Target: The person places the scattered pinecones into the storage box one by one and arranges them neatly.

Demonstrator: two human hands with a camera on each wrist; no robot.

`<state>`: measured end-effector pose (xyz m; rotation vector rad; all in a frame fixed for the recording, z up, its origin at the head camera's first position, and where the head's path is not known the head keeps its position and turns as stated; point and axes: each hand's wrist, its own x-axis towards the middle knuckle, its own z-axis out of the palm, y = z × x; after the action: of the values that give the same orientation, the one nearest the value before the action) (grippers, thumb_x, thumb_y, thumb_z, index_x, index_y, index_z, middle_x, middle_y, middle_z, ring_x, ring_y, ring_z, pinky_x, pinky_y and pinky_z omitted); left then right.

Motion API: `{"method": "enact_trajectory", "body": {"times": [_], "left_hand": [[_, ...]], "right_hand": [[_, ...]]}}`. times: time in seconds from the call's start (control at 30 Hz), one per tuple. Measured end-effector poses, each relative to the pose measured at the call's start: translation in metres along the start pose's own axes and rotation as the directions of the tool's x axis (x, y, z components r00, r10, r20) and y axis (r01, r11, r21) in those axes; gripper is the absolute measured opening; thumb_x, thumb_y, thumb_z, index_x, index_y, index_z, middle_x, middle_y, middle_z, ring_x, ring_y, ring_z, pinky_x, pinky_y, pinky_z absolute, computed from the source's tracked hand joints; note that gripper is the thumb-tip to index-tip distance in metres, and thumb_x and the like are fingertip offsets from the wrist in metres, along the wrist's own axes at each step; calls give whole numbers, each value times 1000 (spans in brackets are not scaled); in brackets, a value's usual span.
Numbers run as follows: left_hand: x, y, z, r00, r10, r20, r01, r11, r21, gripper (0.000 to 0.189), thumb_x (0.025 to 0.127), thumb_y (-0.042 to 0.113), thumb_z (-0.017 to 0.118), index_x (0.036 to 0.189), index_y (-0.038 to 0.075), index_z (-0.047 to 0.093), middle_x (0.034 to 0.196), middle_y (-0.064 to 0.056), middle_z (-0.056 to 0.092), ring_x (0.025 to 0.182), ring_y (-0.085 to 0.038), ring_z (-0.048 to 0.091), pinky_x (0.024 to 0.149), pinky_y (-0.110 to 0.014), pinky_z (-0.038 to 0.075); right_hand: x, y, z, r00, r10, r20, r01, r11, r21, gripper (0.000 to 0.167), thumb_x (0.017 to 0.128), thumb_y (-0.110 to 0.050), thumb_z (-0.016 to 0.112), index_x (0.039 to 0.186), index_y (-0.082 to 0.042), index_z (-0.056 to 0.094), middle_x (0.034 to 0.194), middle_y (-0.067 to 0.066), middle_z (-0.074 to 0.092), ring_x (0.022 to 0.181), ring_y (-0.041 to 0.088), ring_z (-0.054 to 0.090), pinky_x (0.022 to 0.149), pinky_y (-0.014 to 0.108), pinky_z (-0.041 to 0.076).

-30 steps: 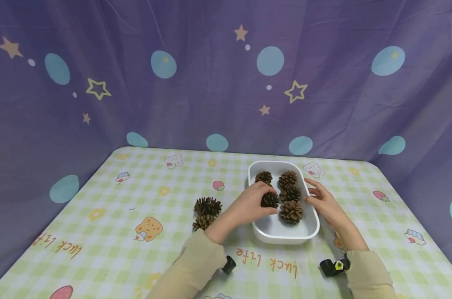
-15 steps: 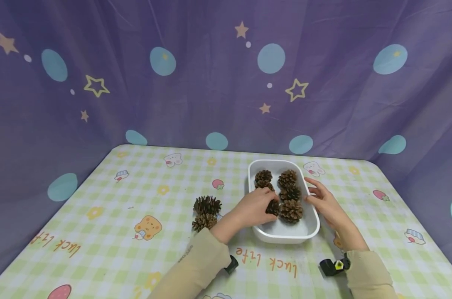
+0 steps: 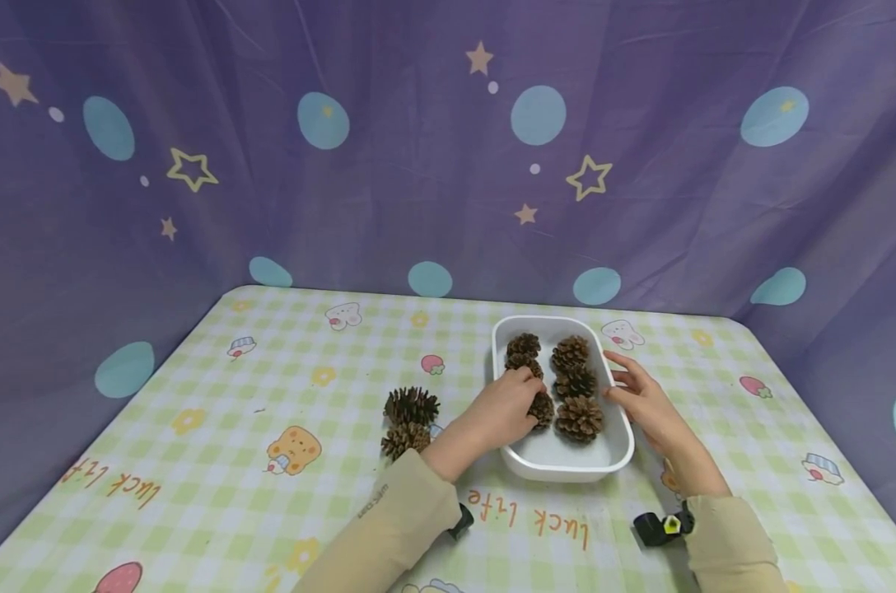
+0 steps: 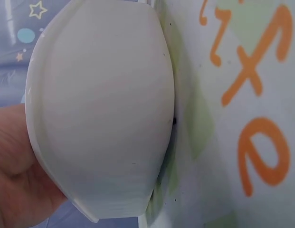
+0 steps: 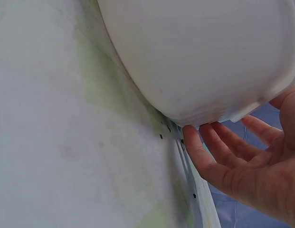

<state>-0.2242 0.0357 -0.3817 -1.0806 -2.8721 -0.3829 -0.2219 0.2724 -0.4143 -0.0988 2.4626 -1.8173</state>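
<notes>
The tablecloth (image 3: 329,428) reads "luck life" (in orange).

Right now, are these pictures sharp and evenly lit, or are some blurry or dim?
Head view: even light, pine cones fairly crisp; left wrist view: a soft shadow on the tablecloth beside the white box; right wrist view: dimmer, the tablecloth's checks blurred, the right hand clearer.

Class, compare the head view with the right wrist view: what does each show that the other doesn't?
Only the head view: the pine cones, some in the white container and two on the cloth, plus the left hand.
Only the right wrist view: dark specks on the cloth beside the white container, near the right hand.
Both: white container, right hand, cloth and backdrop.
</notes>
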Motion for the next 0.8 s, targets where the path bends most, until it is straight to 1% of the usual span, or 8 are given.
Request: {"method": "enact_trajectory", "body": {"times": [0.17, 0.23, 0.37, 0.53, 0.67, 0.8], "left_hand": [[3, 1, 1, 999, -15, -37, 16, 999, 44, 39, 82, 19, 67, 118, 6, 59, 109, -6, 56, 99, -19, 54, 87, -28, 47], [4, 1, 1, 998, -18, -52, 21, 998, 65, 39, 82, 20, 67, 117, 6, 59, 108, -6, 57, 97, -19, 54, 86, -28, 47], [4, 2, 2, 998, -19, -66, 24, 996, 84, 41, 81, 22, 68, 117, 5, 59, 106, -6, 57, 96, -19, 55, 85, -27, 47], [2, 3, 0, 998, -19, -62, 24, 997, 71, 44, 81, 22, 68, 121, 5, 56, 110, -6, 56, 99, -19, 54, 87, -28, 47], [-2, 2, -5, 998, -19, -56, 21, 999, 49, 45, 83, 20, 66, 123, 6, 54, 115, -7, 55, 103, -19, 53, 91, -28, 46], [-6, -1, -11, 998, -16, -58, 18, 999, 40, 44, 84, 22, 65, 124, 8, 54, 117, -5, 54, 106, -18, 53, 93, -28, 44]], "right_hand": [[0, -1, 0, 1000, 4, -2, -4, 1000, -6, 64, 89, -9, 50, 145, -12, 20, 132, 26, 39, 103, 20, 53, 77, 41, 53], [0, -1, 0, 1000, 3, -2, -3, 1000, -5, 64, 89, -9, 50, 145, -12, 20, 132, 26, 39, 102, 19, 53, 77, 41, 52], [1, -1, 0, 1000, 7, -3, -7, 1000, -2, 64, 89, -9, 50, 145, -11, 20, 132, 26, 39, 97, 12, 54, 77, 40, 52], [1, -2, 0, 1000, 4, 1, -4, 1000, 0, 63, 89, -9, 50, 145, -11, 20, 132, 26, 39, 96, 10, 54, 76, 40, 52], [1, -2, 0, 1000, 4, 0, -4, 1000, 3, 63, 89, -9, 50, 145, -11, 20, 132, 26, 39, 95, 9, 54, 76, 40, 53], [0, -1, 0, 1000, 6, -1, -6, 1000, 10, 64, 89, -8, 50, 145, -11, 20, 132, 27, 39, 98, 13, 55, 76, 39, 52]]}}
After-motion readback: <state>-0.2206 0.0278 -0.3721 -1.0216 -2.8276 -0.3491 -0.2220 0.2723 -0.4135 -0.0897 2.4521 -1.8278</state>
